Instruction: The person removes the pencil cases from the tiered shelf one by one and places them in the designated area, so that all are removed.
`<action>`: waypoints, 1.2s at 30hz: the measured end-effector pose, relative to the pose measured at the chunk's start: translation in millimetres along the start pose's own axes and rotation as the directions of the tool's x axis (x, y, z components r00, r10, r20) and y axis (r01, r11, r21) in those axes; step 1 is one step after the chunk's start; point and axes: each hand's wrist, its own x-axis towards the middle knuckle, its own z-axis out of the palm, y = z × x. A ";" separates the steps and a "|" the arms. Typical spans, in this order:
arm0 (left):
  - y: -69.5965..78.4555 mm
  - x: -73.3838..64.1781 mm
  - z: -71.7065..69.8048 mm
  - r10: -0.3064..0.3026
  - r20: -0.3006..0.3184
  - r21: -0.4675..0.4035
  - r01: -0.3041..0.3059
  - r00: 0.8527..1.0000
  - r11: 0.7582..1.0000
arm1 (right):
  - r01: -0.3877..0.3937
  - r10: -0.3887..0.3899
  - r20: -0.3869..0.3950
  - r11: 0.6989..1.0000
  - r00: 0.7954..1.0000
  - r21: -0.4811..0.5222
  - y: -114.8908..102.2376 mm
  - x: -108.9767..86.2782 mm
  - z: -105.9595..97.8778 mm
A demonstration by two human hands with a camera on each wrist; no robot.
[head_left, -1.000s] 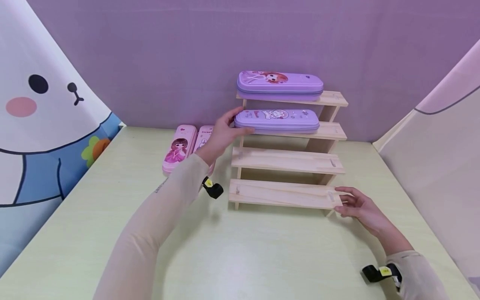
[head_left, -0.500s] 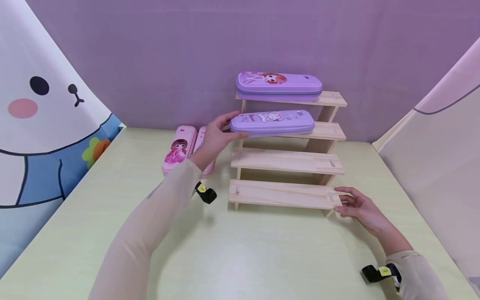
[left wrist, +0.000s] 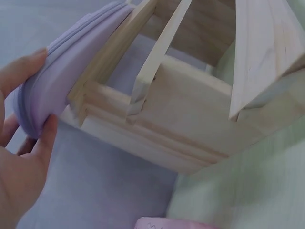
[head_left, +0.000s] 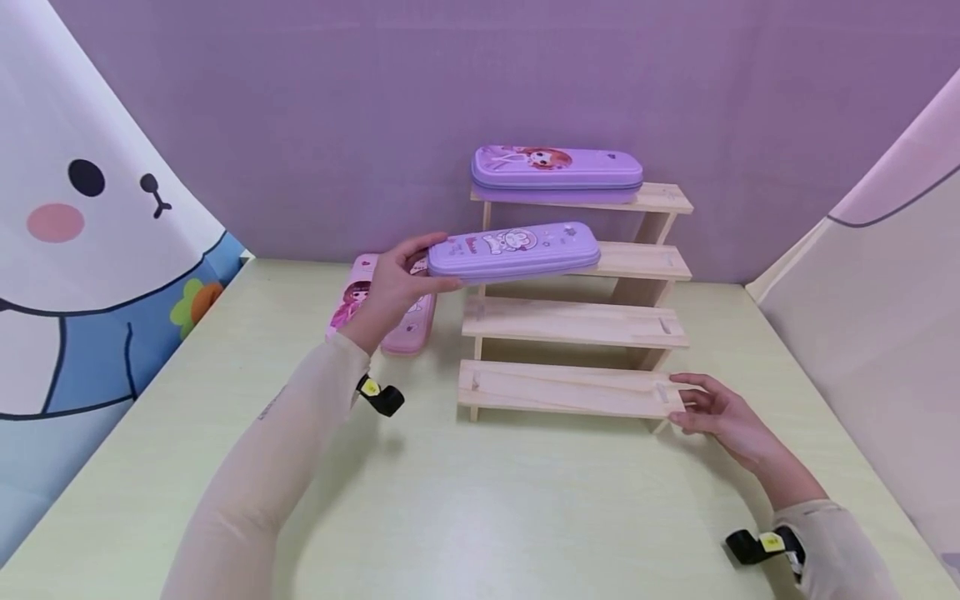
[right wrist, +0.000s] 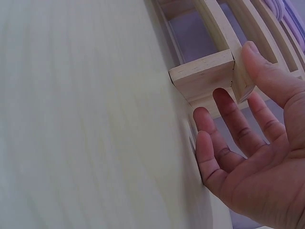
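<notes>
Left of centre in the head view, the left hand grips the left end of a lavender pencil case, thumb on its near side; the fingertips beyond are mostly hidden. This case is tilted, its right end higher in the frame, and covers the left part of the second tier from the top of a wooden stand; whether its underside touches that tier I cannot tell. At the lower right, the right hand holds the right end of the lowest tier, thumb against the board and the other fingers curving beyond its end; the right wrist view shows the finger undersides, but their exact contact is hard to make out.

Higher up, a purple pencil case lies on the top tier, hiding most of that board. To the left, two pink cases lie side by side: the doll-print case and its neighbour, the second pink case, both partly covered by the left hand and wrist. At the bottom edge of the left wrist view one pink rounded end is cut off. All four cases appear closed, their contents hidden. Both sleeves run off the bottom of the frame, and a printed animal figure is cropped by the left edge.
</notes>
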 end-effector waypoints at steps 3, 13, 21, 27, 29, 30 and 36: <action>3.0 -5.5 -7.0 -0.029 0.007 0.068 0.029 1.000 0.997 | -0.003 0.003 0.000 1.000 1.000 0.002 0.2 0.0 0.1; 1.3 -19.9 -18.2 0.025 -0.010 0.102 -0.024 1.000 0.995 | -0.014 0.014 -0.009 1.000 1.000 -0.001 -0.1 -0.9 0.2; -8.9 -32.3 -29.9 0.108 -0.042 0.066 -0.105 0.993 0.992 | -0.015 0.015 -0.006 1.000 1.000 -0.004 -0.9 0.1 0.3; -13.3 -43.5 -44.4 0.122 -0.072 -0.058 -0.126 0.990 0.990 | -0.009 0.009 -0.001 1.000 1.000 0.004 -0.6 0.5 0.6; -14.0 -47.5 -49.7 0.123 -0.081 -0.071 -0.129 0.989 0.989 | -0.008 0.008 -0.001 1.000 1.000 0.007 -0.3 0.6 0.4; -14.4 -49.4 -52.4 0.125 -0.087 -0.068 -0.131 0.988 0.989 | -0.007 0.007 0.000 1.000 1.000 0.008 -0.2 0.6 0.3; -14.7 -60.5 -66.3 0.084 -0.124 0.030 -0.081 0.989 0.996 | -0.007 0.007 0.000 1.000 1.000 0.009 0.0 0.4 0.4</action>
